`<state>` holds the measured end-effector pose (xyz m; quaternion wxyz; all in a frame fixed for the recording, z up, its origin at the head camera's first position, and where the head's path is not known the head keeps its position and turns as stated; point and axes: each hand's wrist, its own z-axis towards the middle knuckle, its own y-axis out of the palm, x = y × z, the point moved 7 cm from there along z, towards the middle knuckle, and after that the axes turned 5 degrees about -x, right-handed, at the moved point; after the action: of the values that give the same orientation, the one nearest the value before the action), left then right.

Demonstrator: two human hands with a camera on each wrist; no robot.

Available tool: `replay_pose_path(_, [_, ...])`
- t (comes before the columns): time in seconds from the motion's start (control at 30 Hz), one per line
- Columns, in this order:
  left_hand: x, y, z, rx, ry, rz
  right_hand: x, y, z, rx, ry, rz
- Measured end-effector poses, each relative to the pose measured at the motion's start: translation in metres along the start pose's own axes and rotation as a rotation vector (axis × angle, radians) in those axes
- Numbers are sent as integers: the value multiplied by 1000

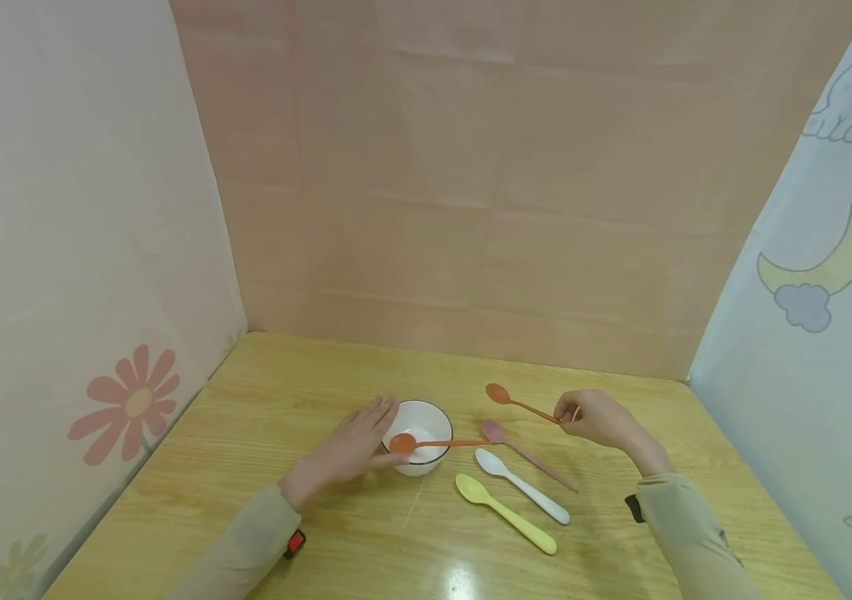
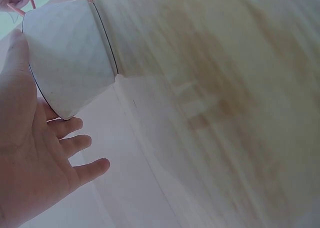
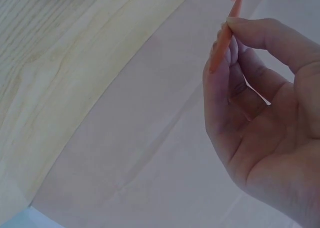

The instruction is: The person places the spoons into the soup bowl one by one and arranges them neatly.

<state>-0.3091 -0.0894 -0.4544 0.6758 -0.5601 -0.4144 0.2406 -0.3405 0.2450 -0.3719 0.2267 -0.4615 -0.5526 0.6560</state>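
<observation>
My left hand (image 1: 347,446) rests against the left side of a white bowl (image 1: 435,421) with a dark rim. In the left wrist view, the bowl (image 2: 70,55) shows a dimpled outside, and the hand (image 2: 37,153) has its thumb and spread fingers along it. One orange spoon (image 1: 403,443) lies over the bowl, its head at the left and its handle reaching past the right rim. My right hand (image 1: 606,419) pinches the handle end of another orange spoon (image 1: 498,393), whose head points left. That handle (image 3: 221,50) sits between thumb and fingertips in the right wrist view.
Right of the bowl on the wooden table (image 1: 306,367) lie a pink spoon (image 1: 540,465), a white spoon (image 1: 536,495) and a yellow spoon (image 1: 512,522), all slanted. A pinkish backdrop (image 1: 456,208) stands behind, with printed cloths (image 1: 126,275) at the sides.
</observation>
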Motion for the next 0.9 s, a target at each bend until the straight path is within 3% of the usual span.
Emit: replay_pose_path(0.9, [0,0,0,-1,-6,8,-30,-5,7,-40,-44,-17])
